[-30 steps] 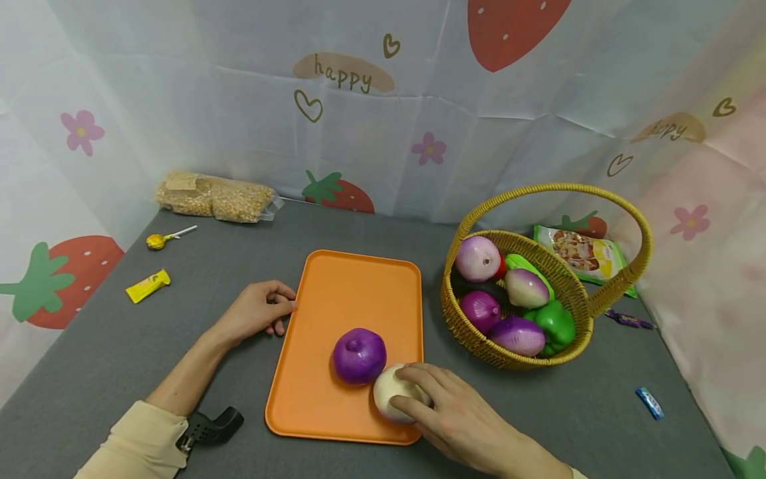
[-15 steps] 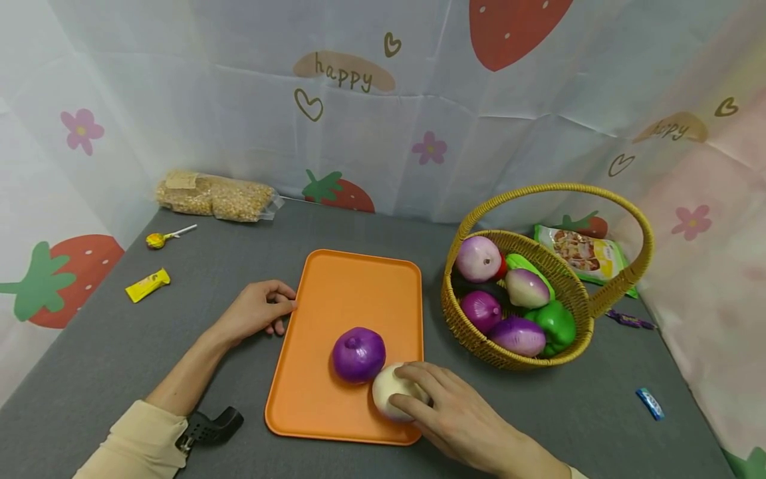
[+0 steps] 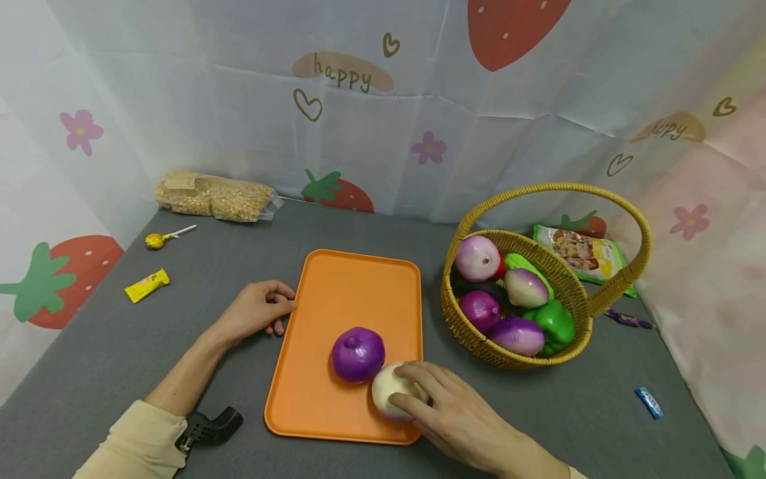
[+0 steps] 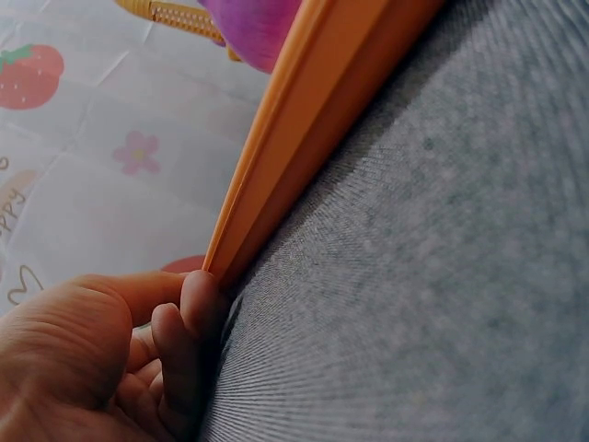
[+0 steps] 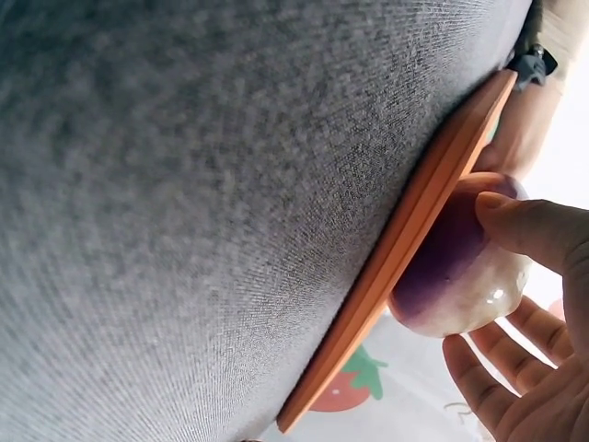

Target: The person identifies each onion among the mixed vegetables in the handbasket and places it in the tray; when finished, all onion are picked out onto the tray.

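Grey cloth covers the table (image 3: 149, 332), which is backed by a strawberry-print curtain. A white onion (image 3: 390, 392) is gripped by the right hand (image 3: 455, 419), fingers and thumb curled round it, at the near right corner of the orange tray (image 3: 353, 286). A purple onion (image 3: 358, 354) lies on the tray, touching the white one on its left. The tray's left rim is touched by the curled fingers of the left hand (image 3: 254, 313), nothing being held. A wicker basket (image 3: 509, 356) of vegetables stands just right of the tray; a yellow candy bar (image 3: 146, 285) lies well left of it.
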`<state>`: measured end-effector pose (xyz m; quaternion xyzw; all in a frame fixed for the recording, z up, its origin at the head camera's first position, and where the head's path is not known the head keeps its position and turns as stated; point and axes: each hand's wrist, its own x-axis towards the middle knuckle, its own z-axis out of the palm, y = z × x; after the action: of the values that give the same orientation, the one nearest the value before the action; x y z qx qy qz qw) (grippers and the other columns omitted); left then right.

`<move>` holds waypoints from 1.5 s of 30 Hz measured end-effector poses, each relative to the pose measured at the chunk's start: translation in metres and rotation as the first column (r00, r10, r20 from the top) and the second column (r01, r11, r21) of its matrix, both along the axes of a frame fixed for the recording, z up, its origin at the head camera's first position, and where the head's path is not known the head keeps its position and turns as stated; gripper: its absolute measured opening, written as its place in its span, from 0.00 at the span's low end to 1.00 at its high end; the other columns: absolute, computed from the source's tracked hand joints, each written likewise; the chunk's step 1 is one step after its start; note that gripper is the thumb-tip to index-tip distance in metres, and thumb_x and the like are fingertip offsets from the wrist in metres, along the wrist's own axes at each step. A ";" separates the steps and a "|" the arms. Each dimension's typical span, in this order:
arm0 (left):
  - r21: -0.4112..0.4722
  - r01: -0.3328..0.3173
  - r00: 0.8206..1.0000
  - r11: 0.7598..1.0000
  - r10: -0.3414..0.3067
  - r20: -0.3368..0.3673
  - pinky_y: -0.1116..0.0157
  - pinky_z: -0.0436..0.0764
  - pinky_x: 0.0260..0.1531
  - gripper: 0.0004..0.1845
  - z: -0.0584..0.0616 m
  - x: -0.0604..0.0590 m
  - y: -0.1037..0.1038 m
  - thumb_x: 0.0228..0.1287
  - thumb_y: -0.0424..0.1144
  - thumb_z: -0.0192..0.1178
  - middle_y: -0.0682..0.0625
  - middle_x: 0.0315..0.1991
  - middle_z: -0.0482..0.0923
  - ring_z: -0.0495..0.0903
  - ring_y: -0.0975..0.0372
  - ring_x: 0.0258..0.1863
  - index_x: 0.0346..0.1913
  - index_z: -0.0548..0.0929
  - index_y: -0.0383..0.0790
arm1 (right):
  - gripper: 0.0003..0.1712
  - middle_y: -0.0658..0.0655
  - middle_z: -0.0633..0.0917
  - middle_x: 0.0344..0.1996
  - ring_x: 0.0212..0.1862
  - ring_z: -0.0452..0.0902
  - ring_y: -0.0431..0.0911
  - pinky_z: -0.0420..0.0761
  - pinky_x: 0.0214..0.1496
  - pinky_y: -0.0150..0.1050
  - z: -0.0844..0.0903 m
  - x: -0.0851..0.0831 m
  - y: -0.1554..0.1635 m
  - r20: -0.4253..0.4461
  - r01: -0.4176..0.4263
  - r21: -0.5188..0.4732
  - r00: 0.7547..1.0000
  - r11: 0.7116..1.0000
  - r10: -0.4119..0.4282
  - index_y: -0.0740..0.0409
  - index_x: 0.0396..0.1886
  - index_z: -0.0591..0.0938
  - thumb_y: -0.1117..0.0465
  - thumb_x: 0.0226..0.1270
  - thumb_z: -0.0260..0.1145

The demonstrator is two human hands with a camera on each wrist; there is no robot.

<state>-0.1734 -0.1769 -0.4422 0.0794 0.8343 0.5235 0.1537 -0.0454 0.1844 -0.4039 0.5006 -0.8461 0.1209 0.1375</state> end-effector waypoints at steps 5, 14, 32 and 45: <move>0.001 0.004 1.000 1.000 -0.004 -0.004 0.65 0.80 0.20 0.18 -0.001 0.000 0.000 0.70 0.41 0.59 0.43 0.34 0.83 0.80 0.62 0.18 0.55 0.77 0.30 | 0.25 0.54 0.75 0.60 0.62 0.72 0.46 0.80 0.59 0.44 0.000 0.000 0.000 0.005 0.003 0.001 1.000 1.000 -0.003 0.42 0.54 0.78 0.58 0.57 0.75; -0.002 0.004 1.000 1.000 -0.004 -0.002 0.65 0.80 0.20 0.19 -0.001 0.000 -0.001 0.70 0.41 0.59 0.43 0.35 0.83 0.80 0.62 0.19 0.55 0.77 0.30 | 0.28 0.54 0.75 0.61 0.63 0.72 0.47 0.81 0.58 0.45 0.000 0.002 0.001 0.011 0.006 0.008 1.000 1.000 -0.006 0.42 0.55 0.78 0.59 0.53 0.76; -0.016 -0.004 1.000 1.000 0.004 -0.002 0.65 0.81 0.21 0.18 -0.001 0.000 0.001 0.69 0.41 0.60 0.43 0.35 0.84 0.81 0.61 0.19 0.54 0.77 0.31 | 0.28 0.57 0.75 0.59 0.61 0.73 0.48 0.81 0.57 0.43 0.000 -0.001 0.000 -0.001 0.000 0.000 1.000 1.000 0.000 0.44 0.56 0.78 0.61 0.55 0.75; -0.009 -0.003 1.000 1.000 0.003 0.002 0.64 0.81 0.21 0.18 0.000 0.000 0.000 0.69 0.40 0.60 0.42 0.35 0.83 0.81 0.61 0.19 0.54 0.77 0.30 | 0.22 0.57 0.79 0.56 0.54 0.78 0.49 0.79 0.51 0.44 0.037 -0.017 0.043 -0.085 0.264 -0.178 0.956 0.948 -0.282 0.52 0.54 0.81 0.45 0.73 0.55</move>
<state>-0.1731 -0.1769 -0.4422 0.0770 0.8365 0.5201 0.1543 -0.0621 0.2275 -0.3666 0.3712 -0.8856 0.1424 0.2399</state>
